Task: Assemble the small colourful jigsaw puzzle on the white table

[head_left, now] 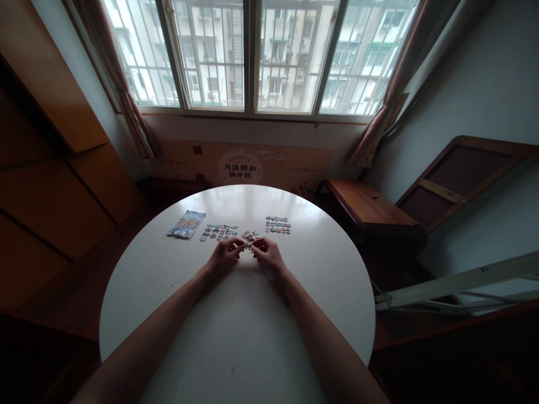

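Note:
My left hand (226,254) and my right hand (268,253) meet at the middle of a round white table (236,325). Both pinch small jigsaw pieces (249,244) held between their fingertips, just above the tabletop. A small cluster of joined pieces (250,235) lies right behind the fingers. To the left lies a loose patch of puzzle pieces (218,232). Another patch of pieces (277,225) sits to the right, arranged in a rough square. A colourful picture card or packet (187,223) lies further left.
A wooden bench or low table (368,205) stands to the right of the table. Wooden cabinets (63,185) fill the left side. A large barred window (256,56) with curtains is ahead. A pale folded frame (458,283) leans at the right.

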A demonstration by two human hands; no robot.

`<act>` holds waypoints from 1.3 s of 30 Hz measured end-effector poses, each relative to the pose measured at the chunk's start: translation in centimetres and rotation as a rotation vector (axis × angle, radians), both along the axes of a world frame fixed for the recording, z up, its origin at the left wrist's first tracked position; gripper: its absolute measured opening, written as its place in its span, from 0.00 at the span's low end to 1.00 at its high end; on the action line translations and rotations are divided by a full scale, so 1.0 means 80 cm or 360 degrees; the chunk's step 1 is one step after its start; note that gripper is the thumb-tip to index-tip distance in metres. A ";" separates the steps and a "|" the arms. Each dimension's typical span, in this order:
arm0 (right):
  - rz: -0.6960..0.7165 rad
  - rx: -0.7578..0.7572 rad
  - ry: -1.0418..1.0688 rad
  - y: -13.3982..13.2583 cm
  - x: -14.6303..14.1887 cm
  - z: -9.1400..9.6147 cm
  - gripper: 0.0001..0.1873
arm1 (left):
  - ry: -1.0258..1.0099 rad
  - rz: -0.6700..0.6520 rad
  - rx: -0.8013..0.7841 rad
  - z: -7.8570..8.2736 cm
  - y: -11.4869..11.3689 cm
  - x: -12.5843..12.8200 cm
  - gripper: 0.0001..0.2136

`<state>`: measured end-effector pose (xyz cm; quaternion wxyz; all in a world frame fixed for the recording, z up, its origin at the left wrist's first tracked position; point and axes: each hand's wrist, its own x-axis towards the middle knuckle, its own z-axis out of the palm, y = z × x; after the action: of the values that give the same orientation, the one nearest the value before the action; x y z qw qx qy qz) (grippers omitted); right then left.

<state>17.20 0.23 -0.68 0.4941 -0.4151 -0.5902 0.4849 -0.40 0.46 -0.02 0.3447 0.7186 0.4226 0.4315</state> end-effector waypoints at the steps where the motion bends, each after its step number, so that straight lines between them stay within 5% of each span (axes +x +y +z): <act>1: -0.0005 0.0003 -0.0014 0.000 0.000 0.000 0.11 | -0.0002 0.0000 0.0004 -0.001 0.000 0.000 0.11; 39: 0.0014 0.0052 -0.0092 -0.001 0.000 -0.002 0.12 | -0.0035 -0.0031 -0.0107 0.004 -0.002 0.001 0.10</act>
<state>17.19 0.15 -0.81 0.4814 -0.4182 -0.6140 0.4651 -0.29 0.31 0.33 0.3773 0.7059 0.4261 0.4215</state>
